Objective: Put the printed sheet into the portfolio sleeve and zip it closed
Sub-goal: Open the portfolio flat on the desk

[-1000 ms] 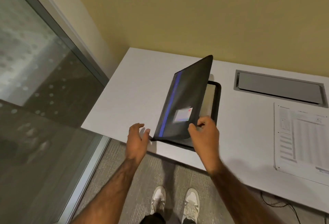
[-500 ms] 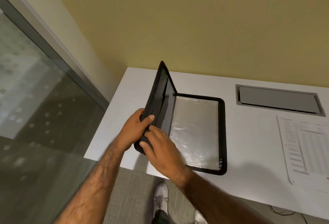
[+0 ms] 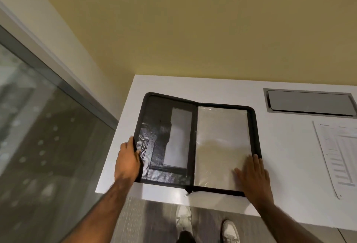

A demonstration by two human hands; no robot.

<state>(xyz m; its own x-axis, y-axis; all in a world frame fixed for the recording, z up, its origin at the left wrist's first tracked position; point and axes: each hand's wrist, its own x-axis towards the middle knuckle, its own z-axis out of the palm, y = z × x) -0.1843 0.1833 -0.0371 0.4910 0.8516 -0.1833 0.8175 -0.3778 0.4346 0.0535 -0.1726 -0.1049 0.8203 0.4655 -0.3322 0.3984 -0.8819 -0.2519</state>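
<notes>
1. Two hands hold the portfolio (image 3: pixel 193 142) open on the table (image 3: pixel 289 165).
2. Left hand (image 3: pixel 128 162) grips its left edge.
3. Right hand (image 3: pixel 253 178) lies flat, open, on the sleeve (image 3: pixel 220 138).
4. The sheet (image 3: pixel 340 156) lies well right.

Black zip-edged portfolio (image 3: pixel 193 165): matt cloth border, glossy crinkled clear plastic sleeve (image 3: pixel 220 142) inside. Smooth white laminate desk (image 3: pixel 286 161), faint sheen. Matt white printed paper sheet (image 3: pixel 340 156). Brushed grey metal cable hatch (image 3: pixel 309 102). Matt yellow painted wall (image 3: pixel 193 30).
</notes>
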